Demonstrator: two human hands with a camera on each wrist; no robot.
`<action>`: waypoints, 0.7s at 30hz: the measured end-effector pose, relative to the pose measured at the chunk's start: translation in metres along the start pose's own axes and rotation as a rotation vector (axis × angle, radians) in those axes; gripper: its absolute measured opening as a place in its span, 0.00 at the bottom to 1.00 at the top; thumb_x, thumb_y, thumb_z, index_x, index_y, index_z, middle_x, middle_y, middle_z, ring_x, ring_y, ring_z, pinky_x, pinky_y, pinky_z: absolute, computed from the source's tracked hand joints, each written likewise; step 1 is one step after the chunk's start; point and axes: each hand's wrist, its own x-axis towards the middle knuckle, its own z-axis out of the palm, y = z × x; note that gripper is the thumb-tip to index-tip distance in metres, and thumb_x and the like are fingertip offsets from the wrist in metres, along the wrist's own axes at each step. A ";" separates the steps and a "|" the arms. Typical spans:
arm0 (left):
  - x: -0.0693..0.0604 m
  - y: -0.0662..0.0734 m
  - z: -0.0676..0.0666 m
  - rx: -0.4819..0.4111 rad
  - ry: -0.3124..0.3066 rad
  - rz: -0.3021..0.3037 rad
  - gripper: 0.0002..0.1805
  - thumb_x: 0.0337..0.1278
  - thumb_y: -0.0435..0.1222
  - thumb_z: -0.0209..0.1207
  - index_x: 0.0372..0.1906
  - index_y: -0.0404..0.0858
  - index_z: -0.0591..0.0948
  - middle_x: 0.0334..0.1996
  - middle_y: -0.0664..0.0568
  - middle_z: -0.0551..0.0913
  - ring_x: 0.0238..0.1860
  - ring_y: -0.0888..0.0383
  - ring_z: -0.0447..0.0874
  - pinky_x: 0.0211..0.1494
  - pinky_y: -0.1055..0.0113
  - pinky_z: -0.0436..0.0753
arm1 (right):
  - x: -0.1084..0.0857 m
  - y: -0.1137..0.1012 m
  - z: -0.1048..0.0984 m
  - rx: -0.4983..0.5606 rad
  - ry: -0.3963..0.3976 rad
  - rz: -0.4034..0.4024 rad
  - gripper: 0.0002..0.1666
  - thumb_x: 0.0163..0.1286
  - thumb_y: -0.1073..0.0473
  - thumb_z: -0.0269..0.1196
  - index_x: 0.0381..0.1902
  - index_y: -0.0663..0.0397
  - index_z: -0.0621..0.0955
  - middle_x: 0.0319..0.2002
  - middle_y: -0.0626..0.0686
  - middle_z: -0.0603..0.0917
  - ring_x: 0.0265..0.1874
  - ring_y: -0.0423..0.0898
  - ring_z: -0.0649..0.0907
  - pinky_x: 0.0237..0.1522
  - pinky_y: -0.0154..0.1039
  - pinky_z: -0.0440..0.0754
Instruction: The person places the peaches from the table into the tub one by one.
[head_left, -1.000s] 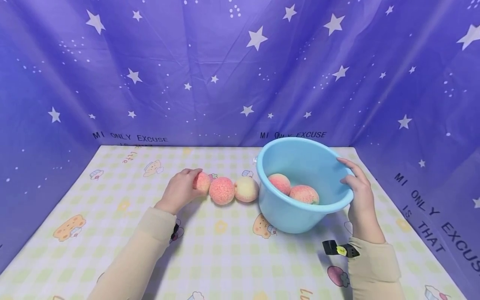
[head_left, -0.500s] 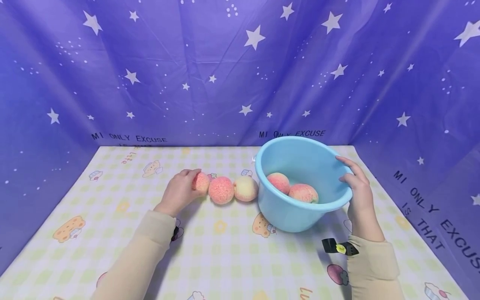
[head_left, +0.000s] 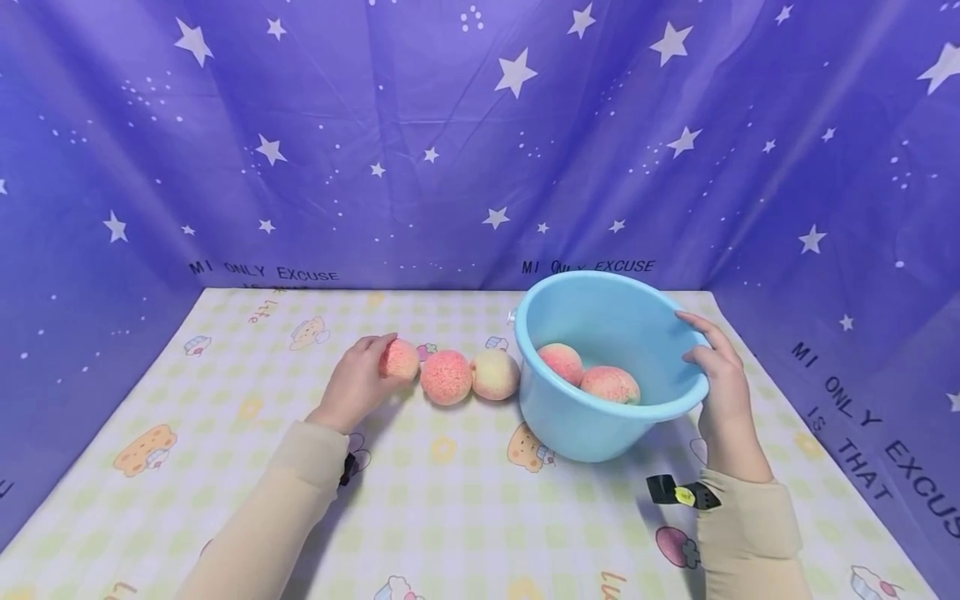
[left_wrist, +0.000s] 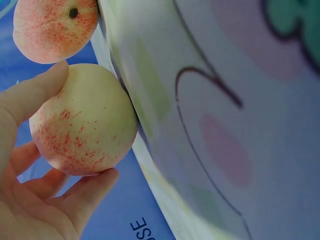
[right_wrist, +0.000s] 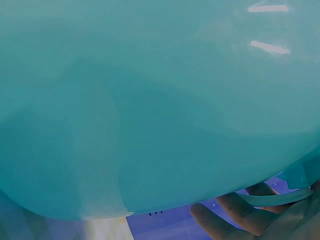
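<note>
In the head view my left hand (head_left: 354, 385) holds a pink and pale peach (head_left: 400, 360) at the left end of a row on the cloth. In the left wrist view, thumb and fingers of that hand (left_wrist: 45, 165) curl round the peach (left_wrist: 87, 120). To its right in the head view sit a red-speckled peach (head_left: 446, 377) and a pale yellow peach (head_left: 495, 375), the latter beside a blue bucket (head_left: 581, 429). Two peaches (head_left: 560, 363) (head_left: 611, 384) lie inside the tilted bucket. My right hand (head_left: 726, 392) grips its right rim; the right wrist view shows mostly bucket wall (right_wrist: 160, 110).
A checked cloth with cartoon prints (head_left: 442, 508) covers the table. Purple curtains with white stars (head_left: 420, 100) stand behind it and at both sides. Black wrist straps show at my sleeves, the right one (head_left: 682, 493) with a yellow mark.
The peach in my left hand has shifted slightly left, and a small gap now shows between it and the red-speckled peach. My right hand keeps its grip on the bucket.
</note>
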 end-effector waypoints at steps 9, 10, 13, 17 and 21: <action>-0.003 -0.001 -0.005 -0.106 0.013 -0.098 0.44 0.52 0.44 0.71 0.73 0.36 0.65 0.68 0.32 0.68 0.67 0.33 0.68 0.71 0.40 0.67 | 0.000 0.002 0.001 0.005 0.001 0.000 0.36 0.63 0.68 0.44 0.66 0.35 0.75 0.71 0.49 0.63 0.52 0.38 0.72 0.35 0.26 0.76; -0.004 -0.001 -0.006 -0.114 0.014 -0.105 0.44 0.53 0.44 0.71 0.73 0.36 0.65 0.69 0.32 0.67 0.68 0.33 0.68 0.71 0.40 0.67 | 0.000 0.002 0.001 0.007 0.001 0.001 0.36 0.63 0.68 0.44 0.66 0.36 0.75 0.71 0.49 0.63 0.53 0.38 0.71 0.36 0.25 0.76; -0.005 0.004 -0.008 -0.133 0.028 -0.118 0.44 0.53 0.44 0.70 0.73 0.36 0.65 0.69 0.32 0.67 0.68 0.33 0.67 0.71 0.40 0.66 | 0.000 0.001 0.001 0.003 0.005 0.004 0.36 0.63 0.68 0.44 0.66 0.36 0.75 0.72 0.49 0.63 0.55 0.40 0.71 0.36 0.25 0.75; -0.005 0.011 -0.012 -0.150 0.056 -0.119 0.44 0.53 0.45 0.70 0.73 0.36 0.65 0.69 0.33 0.67 0.68 0.34 0.67 0.71 0.41 0.66 | 0.000 0.000 0.000 -0.009 0.011 0.007 0.37 0.63 0.67 0.44 0.67 0.36 0.74 0.73 0.49 0.62 0.57 0.42 0.70 0.35 0.25 0.75; -0.004 0.019 -0.015 -0.172 0.084 -0.107 0.44 0.54 0.46 0.70 0.73 0.37 0.65 0.69 0.34 0.67 0.68 0.36 0.68 0.71 0.42 0.67 | -0.001 0.000 0.000 -0.009 0.014 0.008 0.37 0.63 0.67 0.44 0.67 0.36 0.74 0.73 0.49 0.62 0.59 0.42 0.69 0.35 0.25 0.75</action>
